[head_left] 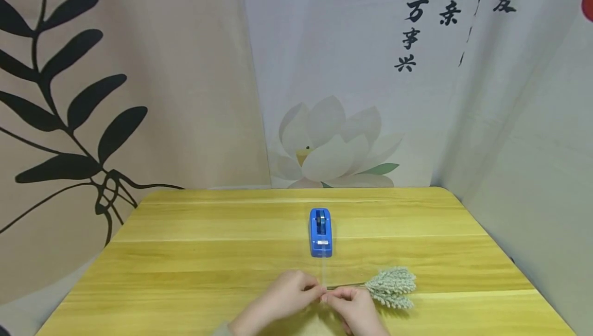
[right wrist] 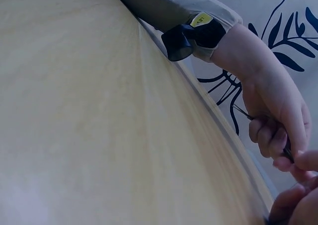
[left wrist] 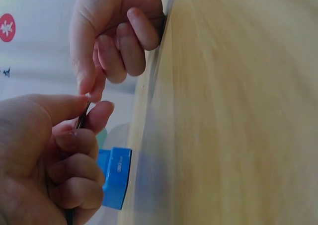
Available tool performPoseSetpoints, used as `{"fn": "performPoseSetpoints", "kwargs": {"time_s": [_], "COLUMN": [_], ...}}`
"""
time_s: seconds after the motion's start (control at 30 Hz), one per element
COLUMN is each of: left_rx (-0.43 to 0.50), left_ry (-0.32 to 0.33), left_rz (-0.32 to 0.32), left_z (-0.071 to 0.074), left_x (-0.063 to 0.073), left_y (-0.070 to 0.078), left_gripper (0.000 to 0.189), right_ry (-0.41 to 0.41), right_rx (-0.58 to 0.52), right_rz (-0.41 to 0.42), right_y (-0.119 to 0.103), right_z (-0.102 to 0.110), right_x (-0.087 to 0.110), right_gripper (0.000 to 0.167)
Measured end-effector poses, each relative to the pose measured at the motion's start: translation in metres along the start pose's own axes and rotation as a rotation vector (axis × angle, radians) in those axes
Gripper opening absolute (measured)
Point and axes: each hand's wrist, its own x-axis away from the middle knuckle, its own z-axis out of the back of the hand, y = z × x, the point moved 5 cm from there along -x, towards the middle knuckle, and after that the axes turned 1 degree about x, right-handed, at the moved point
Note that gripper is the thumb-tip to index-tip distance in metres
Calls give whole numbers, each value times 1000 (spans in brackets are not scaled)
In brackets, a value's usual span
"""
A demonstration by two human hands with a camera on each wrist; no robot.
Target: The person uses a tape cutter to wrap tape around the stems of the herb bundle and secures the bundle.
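Observation:
My left hand (head_left: 282,295) grips the thin dark stems (left wrist: 82,118) of a bunch of pale green dried grass (head_left: 393,287), its seed heads pointing right. The stem ends stick out behind the curled fingers in the right wrist view. Thumb and forefinger of my right hand (head_left: 354,307) pinch the clear tape (head_left: 324,271) at the stems, right against the left fingertips. That tape runs straight from the front of a blue tape dispenser (head_left: 321,233) down to both hands. The pinched tape end is mostly hidden by the fingers.
The dispenser stands on a wooden table (head_left: 185,253), a short way beyond the hands. Behind the table's far edge hangs a printed curtain (head_left: 194,94), with another fabric wall on the right. A wrist camera (right wrist: 179,42) sits on the left forearm.

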Motion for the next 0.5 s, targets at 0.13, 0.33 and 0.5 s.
{"fn": "performPoseSetpoints", "kwargs": {"time_s": [0.13,0.33,0.5], "left_rx": [-10,19,21], "left_ry": [39,68,80], "left_rz": [8,40,41], "left_z": [-1,-2,-1], "left_x": [0,0,0], "left_y": [1,0,-1], "left_gripper": [29,36,43], "right_ry": [-25,-47,-60], "right_rx": [-1,26,50], "right_rz": [9,6,16], "right_y": [-1,-1,-2], "right_z": [0,0,0], "right_x": [0,0,0], "right_gripper": [24,26,28]}}
